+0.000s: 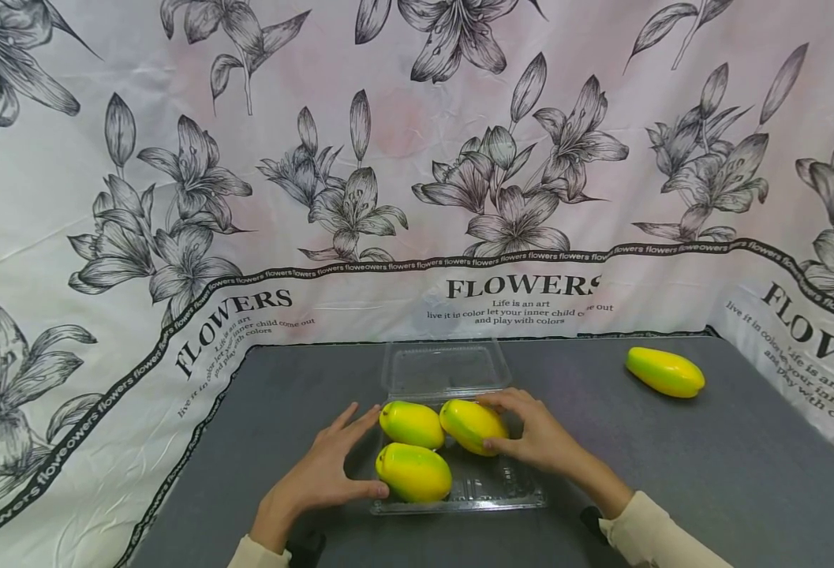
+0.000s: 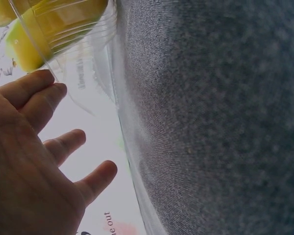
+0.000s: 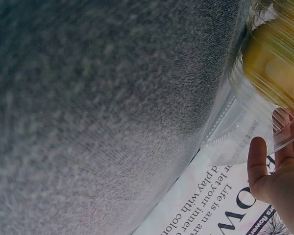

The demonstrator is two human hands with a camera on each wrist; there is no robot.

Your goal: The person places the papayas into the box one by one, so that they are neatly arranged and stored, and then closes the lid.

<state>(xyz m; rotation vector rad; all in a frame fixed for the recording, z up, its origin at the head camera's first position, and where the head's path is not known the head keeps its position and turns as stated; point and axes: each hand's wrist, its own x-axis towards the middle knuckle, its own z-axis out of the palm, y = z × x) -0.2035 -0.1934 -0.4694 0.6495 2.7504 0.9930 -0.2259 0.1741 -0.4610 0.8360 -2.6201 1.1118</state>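
Observation:
A clear plastic clamshell box (image 1: pixel 498 481) lies with its lid (image 1: pixel 446 369) folded back toward the wall. Inside are three yellow-green mangoes: one at the back left (image 1: pixel 411 424), one at the front left (image 1: pixel 414 473) and one at the back right (image 1: pixel 469 424). My right hand (image 1: pixel 540 434) grips the back-right mango between thumb and fingers, over the box's right side. Along the left side, my left hand (image 1: pixel 324 465) has its fingers spread and its thumb beside the front-left mango. In the left wrist view, two fingertips (image 2: pixel 59 90) are right at the box rim.
Another yellow-green mango (image 1: pixel 665 372) lies on the grey tabletop (image 1: pixel 303 386) at the far right. A white cloth (image 1: pixel 360 304) printed with flowers and lettering hangs behind the table and along both sides.

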